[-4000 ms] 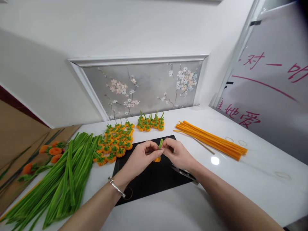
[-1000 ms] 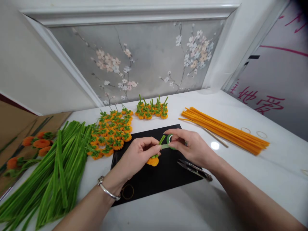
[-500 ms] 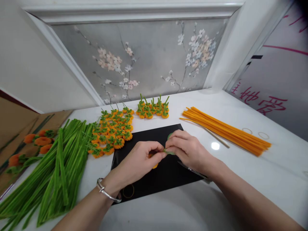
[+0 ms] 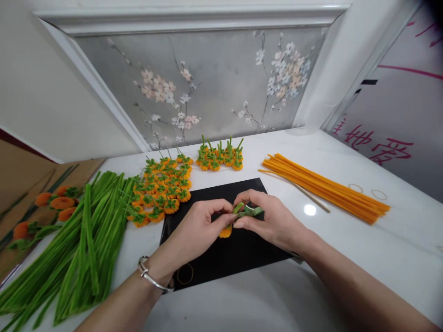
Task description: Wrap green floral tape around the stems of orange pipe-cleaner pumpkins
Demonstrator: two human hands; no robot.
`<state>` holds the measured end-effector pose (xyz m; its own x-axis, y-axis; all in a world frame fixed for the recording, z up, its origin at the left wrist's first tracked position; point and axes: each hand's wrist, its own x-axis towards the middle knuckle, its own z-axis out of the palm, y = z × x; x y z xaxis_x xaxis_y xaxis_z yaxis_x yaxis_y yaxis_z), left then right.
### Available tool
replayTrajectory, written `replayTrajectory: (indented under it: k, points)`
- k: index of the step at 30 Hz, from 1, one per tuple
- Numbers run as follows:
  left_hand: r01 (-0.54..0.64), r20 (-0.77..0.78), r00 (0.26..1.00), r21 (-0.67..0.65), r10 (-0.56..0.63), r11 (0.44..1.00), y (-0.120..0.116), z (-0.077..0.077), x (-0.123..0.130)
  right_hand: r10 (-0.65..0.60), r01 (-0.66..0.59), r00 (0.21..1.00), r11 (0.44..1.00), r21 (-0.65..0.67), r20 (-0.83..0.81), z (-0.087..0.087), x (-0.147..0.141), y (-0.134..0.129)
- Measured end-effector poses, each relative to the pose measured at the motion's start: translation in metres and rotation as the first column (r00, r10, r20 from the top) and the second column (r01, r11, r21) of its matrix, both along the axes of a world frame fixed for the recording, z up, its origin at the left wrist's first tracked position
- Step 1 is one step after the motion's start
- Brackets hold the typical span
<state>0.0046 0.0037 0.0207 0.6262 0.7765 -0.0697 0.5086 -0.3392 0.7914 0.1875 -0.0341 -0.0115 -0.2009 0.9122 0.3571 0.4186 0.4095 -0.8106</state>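
Note:
Over the black mat (image 4: 221, 263), my left hand (image 4: 197, 228) is closed in a pinch on a small orange pipe-cleaner pumpkin (image 4: 225, 232) with a green stem (image 4: 238, 207). Most of the pumpkin is hidden behind the fingers and thumb. My right hand (image 4: 277, 221) has its thumb and fingers curled round a strip of green tape (image 4: 254, 211), which loops between them and meets the stem at the left fingertips. A metal tool (image 4: 294, 254) lies partly under the right wrist.
Green pipe cleaners (image 4: 92, 240) lie at the left, beside rows of orange pumpkins with green tops (image 4: 162, 184). A smaller pumpkin group (image 4: 221, 157) stands at the back. Orange pipe cleaners (image 4: 325, 189) and a thin stick (image 4: 313, 198) lie at the right. Orange flowers (image 4: 62, 203) are far left.
My right fingers have spread and shifted round the tape, so its loop and the stem now show. More of the orange pumpkin is visible below the left hand, which has barely moved.

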Motion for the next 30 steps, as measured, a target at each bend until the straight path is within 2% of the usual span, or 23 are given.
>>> replayTrajectory:
  k: [4,9,12,16,18,21,24,26,30]
  points:
    - [0.035,0.058,0.998,-0.111,-0.029,0.993,0.001,0.003,0.001,0.018,-0.041,0.987,0.989,-0.139,-0.161,-0.001,0.000,0.001]
    - [0.074,0.108,0.993,-0.202,-0.053,0.977,0.003,0.004,0.001,0.039,-0.092,0.960,0.979,-0.180,-0.277,-0.001,-0.001,0.002]
    - [0.083,0.150,0.987,-0.221,-0.050,0.972,0.005,0.004,0.000,0.020,-0.064,0.961,0.986,-0.152,-0.275,0.001,-0.001,0.001]
    - [0.097,0.151,0.986,-0.197,-0.068,0.976,0.005,0.005,0.002,-0.023,0.007,0.983,0.996,-0.088,-0.181,0.002,0.000,0.001]
    - [0.072,0.093,0.994,-0.150,-0.058,0.986,0.002,0.004,0.003,-0.043,0.034,0.988,0.997,-0.064,-0.149,0.001,0.001,0.001]
    - [-0.003,0.001,1.000,0.052,0.003,0.999,-0.003,0.001,0.005,-0.070,0.062,0.990,0.996,-0.066,-0.120,-0.002,0.000,0.001]
    - [-0.054,0.040,0.998,0.241,0.046,0.969,-0.005,-0.003,0.007,-0.086,0.081,0.992,0.995,-0.054,-0.092,-0.003,-0.001,0.002]
    - [-0.065,0.074,0.996,0.276,0.047,0.959,-0.005,-0.004,0.007,-0.086,0.083,0.993,0.996,-0.034,-0.085,-0.003,-0.001,0.002]
    - [-0.066,0.085,0.995,0.205,0.049,0.976,-0.005,-0.002,0.005,-0.069,0.069,0.996,0.998,0.003,-0.061,-0.002,0.000,0.002]
